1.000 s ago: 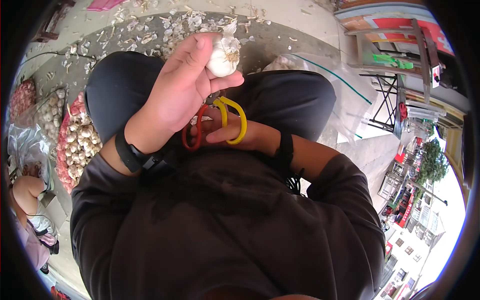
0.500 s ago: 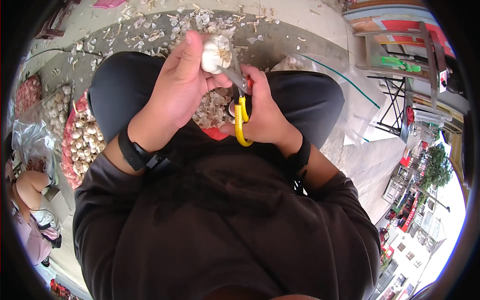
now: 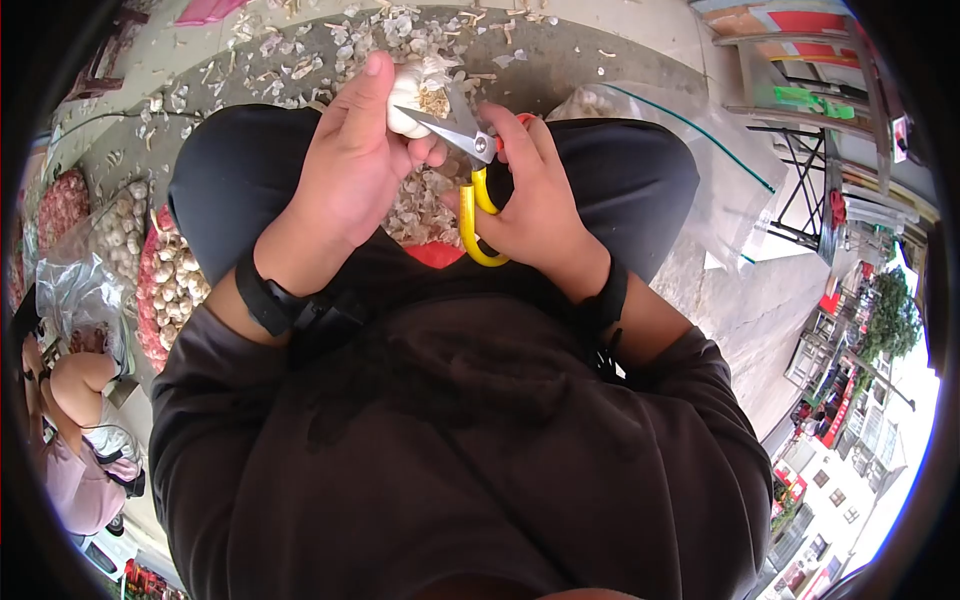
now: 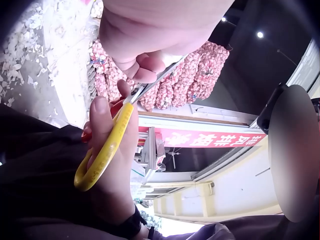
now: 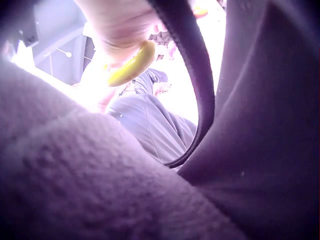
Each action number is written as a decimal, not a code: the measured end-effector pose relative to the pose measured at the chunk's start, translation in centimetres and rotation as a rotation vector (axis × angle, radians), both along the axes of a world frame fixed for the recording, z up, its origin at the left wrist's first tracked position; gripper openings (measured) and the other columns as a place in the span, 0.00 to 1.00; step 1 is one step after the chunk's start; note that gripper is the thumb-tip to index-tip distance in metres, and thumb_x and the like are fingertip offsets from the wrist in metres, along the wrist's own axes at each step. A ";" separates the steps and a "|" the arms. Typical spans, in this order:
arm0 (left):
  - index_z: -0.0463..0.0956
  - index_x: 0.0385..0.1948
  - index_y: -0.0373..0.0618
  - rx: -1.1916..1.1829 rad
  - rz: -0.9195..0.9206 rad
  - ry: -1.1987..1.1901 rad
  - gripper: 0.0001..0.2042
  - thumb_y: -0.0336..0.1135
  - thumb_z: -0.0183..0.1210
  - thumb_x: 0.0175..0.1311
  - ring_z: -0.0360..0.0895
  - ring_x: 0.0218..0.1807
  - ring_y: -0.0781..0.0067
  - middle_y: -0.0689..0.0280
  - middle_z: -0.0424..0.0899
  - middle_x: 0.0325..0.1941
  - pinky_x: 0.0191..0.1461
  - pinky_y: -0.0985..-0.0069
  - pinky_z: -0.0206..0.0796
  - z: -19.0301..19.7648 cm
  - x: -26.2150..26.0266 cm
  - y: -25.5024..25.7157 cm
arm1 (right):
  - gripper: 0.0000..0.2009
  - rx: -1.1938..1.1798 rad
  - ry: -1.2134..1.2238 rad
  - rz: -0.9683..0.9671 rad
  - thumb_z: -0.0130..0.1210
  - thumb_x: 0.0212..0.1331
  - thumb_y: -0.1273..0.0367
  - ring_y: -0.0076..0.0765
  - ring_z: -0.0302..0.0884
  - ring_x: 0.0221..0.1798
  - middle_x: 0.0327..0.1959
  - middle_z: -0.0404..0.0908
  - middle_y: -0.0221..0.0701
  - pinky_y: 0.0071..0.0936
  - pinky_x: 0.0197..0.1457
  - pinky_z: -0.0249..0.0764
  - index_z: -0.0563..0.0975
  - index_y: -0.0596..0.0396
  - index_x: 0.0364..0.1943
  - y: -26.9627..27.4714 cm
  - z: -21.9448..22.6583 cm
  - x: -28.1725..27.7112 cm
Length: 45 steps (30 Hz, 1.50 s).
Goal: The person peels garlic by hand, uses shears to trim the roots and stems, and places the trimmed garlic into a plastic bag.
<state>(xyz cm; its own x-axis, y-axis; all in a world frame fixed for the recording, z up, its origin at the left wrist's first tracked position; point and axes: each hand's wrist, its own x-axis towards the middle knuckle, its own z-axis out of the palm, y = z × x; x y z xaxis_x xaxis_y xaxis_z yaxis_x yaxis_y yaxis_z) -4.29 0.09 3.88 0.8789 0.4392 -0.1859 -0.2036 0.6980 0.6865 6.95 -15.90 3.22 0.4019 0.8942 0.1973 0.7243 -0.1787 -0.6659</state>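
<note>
In the head view the left hand holds a white garlic bulb, its root side facing right. The right hand grips scissors with yellow and red handles; the parted blades lie against the bulb, near its roots. Seen from the left wrist, the left hand's fingers curl at the blades, and the right hand is around the handles; the bulb is mostly hidden there. The right wrist view is overexposed and shows part of a yellow handle.
Garlic skins lie between the legs above something red. A net sack of garlic stands at the left, near a seated person. A clear plastic bag lies beyond the right knee. Skins litter the ground.
The right hand has come up from below the left hand with the scissors, and the blades have moved onto the bulb. The left hand and bulb have shifted slightly left.
</note>
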 end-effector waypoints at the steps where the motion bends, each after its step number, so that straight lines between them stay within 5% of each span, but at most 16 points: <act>1: 0.73 0.44 0.41 -0.003 0.008 -0.001 0.24 0.56 0.42 0.75 0.68 0.31 0.78 0.67 0.76 0.32 0.37 0.75 0.64 -0.1 0.1 -0.1 | 0.39 0.003 0.003 -0.003 0.74 0.40 0.66 0.40 0.70 0.40 0.42 0.70 0.39 0.31 0.45 0.73 0.67 0.56 0.61 0.0 0.0 -0.1; 9: 0.72 0.34 0.41 0.040 0.217 0.114 0.27 0.59 0.38 0.75 0.64 0.23 0.80 0.68 0.71 0.24 0.28 0.78 0.59 -1.1 0.8 -0.4 | 0.34 -0.064 0.072 0.003 0.67 0.40 0.72 0.50 0.72 0.44 0.39 0.73 0.43 0.38 0.47 0.74 0.69 0.60 0.59 0.8 -0.9 -1.0; 12: 0.71 0.36 0.38 0.130 0.365 0.230 0.31 0.62 0.33 0.75 0.63 0.22 0.79 0.66 0.70 0.23 0.26 0.78 0.58 -1.2 1.4 -0.9 | 0.32 0.034 0.073 -0.021 0.62 0.42 0.78 0.37 0.71 0.31 0.32 0.70 0.36 0.32 0.34 0.72 0.71 0.52 0.59 1.4 -1.6 -1.5; 14: 0.70 0.37 0.36 0.198 0.401 0.216 0.33 0.63 0.31 0.74 0.63 0.21 0.78 0.65 0.70 0.22 0.25 0.78 0.58 -1.6 1.5 -0.9 | 0.32 0.040 0.079 -0.033 0.62 0.41 0.78 0.38 0.70 0.30 0.31 0.70 0.36 0.32 0.33 0.72 0.71 0.53 0.59 1.6 -1.4 -1.7; 18: 0.71 0.37 0.35 0.201 0.420 0.189 0.32 0.61 0.32 0.75 0.64 0.20 0.77 0.64 0.71 0.21 0.25 0.78 0.59 -1.7 1.8 -1.0 | 0.31 0.031 0.085 -0.074 0.62 0.41 0.78 0.39 0.72 0.30 0.31 0.71 0.37 0.32 0.33 0.72 0.72 0.54 0.57 1.5 -1.9 -1.9; 21: 0.71 0.36 0.35 0.242 0.394 0.208 0.32 0.61 0.32 0.75 0.64 0.20 0.77 0.65 0.70 0.21 0.25 0.77 0.60 -1.7 1.9 -1.1 | 0.32 -0.025 0.077 -0.059 0.66 0.40 0.72 0.53 0.76 0.42 0.38 0.76 0.46 0.39 0.45 0.77 0.71 0.60 0.57 1.3 -2.3 -1.6; 30: 0.74 0.29 0.39 0.169 0.337 0.364 0.35 0.61 0.26 0.76 0.63 0.20 0.78 0.68 0.69 0.18 0.24 0.78 0.54 -1.3 2.6 -1.2 | 0.26 -0.024 0.034 -0.097 0.65 0.38 0.73 0.55 0.78 0.37 0.35 0.77 0.45 0.41 0.41 0.77 0.74 0.61 0.48 1.5 -2.6 -1.0; 39: 0.72 0.28 0.41 0.234 0.394 0.319 0.32 0.60 0.29 0.76 0.64 0.19 0.78 0.67 0.72 0.19 0.24 0.78 0.56 -2.4 3.2 -1.6 | 0.26 -0.014 0.037 -0.108 0.63 0.39 0.73 0.53 0.80 0.34 0.32 0.78 0.44 0.40 0.38 0.78 0.74 0.61 0.49 1.4 -3.3 -1.4; 45: 0.71 0.34 0.42 0.213 0.300 0.286 0.26 0.57 0.35 0.76 0.69 0.24 0.77 0.66 0.74 0.25 0.26 0.77 0.62 -2.3 2.8 -1.9 | 0.29 -0.259 0.324 -0.082 0.62 0.41 0.74 0.55 0.81 0.36 0.30 0.80 0.46 0.42 0.39 0.77 0.68 0.60 0.53 1.2 -1.5 -1.2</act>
